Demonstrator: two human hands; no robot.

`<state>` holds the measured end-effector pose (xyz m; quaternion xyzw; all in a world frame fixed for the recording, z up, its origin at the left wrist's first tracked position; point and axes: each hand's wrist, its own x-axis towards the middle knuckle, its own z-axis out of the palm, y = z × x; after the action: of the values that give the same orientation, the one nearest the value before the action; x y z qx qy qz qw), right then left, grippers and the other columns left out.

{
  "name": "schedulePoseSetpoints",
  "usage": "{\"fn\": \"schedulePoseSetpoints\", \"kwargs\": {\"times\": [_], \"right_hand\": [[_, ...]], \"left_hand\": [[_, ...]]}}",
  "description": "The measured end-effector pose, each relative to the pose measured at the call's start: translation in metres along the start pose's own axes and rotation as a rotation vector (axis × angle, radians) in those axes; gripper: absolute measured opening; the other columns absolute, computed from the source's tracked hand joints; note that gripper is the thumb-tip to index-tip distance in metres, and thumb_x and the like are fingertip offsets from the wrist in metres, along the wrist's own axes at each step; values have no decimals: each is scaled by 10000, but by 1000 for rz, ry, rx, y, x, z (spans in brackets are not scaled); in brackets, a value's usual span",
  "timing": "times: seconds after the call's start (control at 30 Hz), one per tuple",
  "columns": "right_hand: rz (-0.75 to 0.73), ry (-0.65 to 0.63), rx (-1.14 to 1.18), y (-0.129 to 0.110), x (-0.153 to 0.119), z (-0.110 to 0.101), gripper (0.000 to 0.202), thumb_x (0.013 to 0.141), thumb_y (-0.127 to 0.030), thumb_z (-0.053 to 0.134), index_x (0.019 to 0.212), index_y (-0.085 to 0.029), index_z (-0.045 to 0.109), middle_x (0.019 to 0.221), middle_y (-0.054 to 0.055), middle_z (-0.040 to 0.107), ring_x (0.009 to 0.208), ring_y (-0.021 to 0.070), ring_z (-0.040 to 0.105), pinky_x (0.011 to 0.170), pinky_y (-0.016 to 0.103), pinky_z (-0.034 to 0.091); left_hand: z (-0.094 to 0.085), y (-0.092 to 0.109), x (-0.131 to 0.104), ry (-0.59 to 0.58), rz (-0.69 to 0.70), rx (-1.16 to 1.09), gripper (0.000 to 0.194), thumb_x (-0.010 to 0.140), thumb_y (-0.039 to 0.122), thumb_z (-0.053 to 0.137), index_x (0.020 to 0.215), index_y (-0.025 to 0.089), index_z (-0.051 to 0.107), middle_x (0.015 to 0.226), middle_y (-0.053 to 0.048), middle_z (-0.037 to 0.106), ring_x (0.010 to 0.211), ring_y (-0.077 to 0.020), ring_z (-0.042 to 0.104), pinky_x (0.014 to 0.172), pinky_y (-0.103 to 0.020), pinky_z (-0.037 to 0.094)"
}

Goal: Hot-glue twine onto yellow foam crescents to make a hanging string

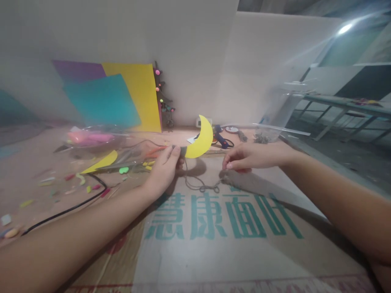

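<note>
A yellow paper crescent (201,140) stands up from my left hand (167,167), whose thumb and fingers pinch its lower end, where a strip of grey cord is wrapped. From there a grey cord (201,188) hangs down and loops over the printed sheet (195,252). My right hand (241,158) is bent above the sheet to the right, apart from the crescent. Its thumb and fingertips are pressed together over the far end of the cord; whether they grip it is too blurred to tell.
Yellow, teal (100,99) and purple sheets lean on the wall at left. A glue gun (222,138) lies behind the crescent. Scissors, a yellow paper piece (100,162), a black cable (70,208) and scattered scraps lie left. A plastic bag (91,136) is at back left.
</note>
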<state>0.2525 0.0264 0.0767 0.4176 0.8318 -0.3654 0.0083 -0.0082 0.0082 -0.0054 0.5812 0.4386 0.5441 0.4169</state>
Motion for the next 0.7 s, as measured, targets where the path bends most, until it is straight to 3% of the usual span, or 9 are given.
{"fn": "schedulePoseSetpoints", "kwargs": {"times": [0.13, 0.23, 0.3, 0.4, 0.5, 0.6, 0.7], "right_hand": [[16, 106, -100, -6, -5, -2, 368, 869, -504, 559, 996, -181, 680, 824, 45, 666, 612, 130, 584, 570, 250, 442], [-46, 226, -47, -13, 4, 22, 407, 847, -452, 613, 1164, -197, 630, 1000, 68, 677, 697, 147, 612, 624, 261, 471], [-73, 257, 74, -18, 13, 45, 458, 837, -406, 643, 1235, -192, 575, 923, 54, 676, 646, 132, 587, 571, 243, 463], [-146, 144, 382, -19, 24, 74, 482, 846, -402, 645, 1258, -179, 529, 773, 11, 646, 489, 82, 503, 441, 200, 403], [-247, -57, 603, -16, 27, 82, 539, 871, -394, 625, 1349, -218, 451, 880, 19, 668, 443, 45, 461, 408, 180, 379], [-150, -257, 569, -13, 20, 64, 638, 894, -406, 599, 1451, -220, 350, 728, -26, 631, 433, 42, 427, 413, 162, 350], [-10, -407, 241, -9, 6, 32, 575, 865, -440, 626, 1363, -180, 504, 676, -25, 598, 522, 77, 507, 471, 177, 401]], "left_hand": [[1, 0, -1, -33, 9, -47, 326, 915, 483, 486, 797, 179, 498, 672, 19, 560, 587, -100, 533, 579, -202, 443], [1, 2, -11, -103, 33, 9, 332, 942, 498, 430, 816, 193, 469, 594, 26, 578, 523, -111, 559, 527, -208, 447], [1, 4, -18, -179, 35, 61, 338, 952, 513, 399, 821, 204, 437, 515, 40, 562, 461, -117, 559, 475, -203, 425], [3, 6, -21, -273, -33, 19, 341, 947, 531, 396, 839, 209, 421, 490, 46, 562, 401, -117, 552, 415, -191, 403], [4, 7, -14, -334, -190, -146, 343, 930, 515, 436, 797, 201, 416, 531, 38, 563, 371, -108, 523, 364, -191, 401], [4, 5, -4, -276, -290, -296, 344, 928, 475, 458, 735, 205, 369, 498, 77, 446, 318, -73, 396, 309, -169, 343], [3, 4, 1, -147, -246, -314, 316, 961, 382, 427, 716, 197, 352, 493, 82, 394, 331, -46, 341, 317, -120, 275]]}}
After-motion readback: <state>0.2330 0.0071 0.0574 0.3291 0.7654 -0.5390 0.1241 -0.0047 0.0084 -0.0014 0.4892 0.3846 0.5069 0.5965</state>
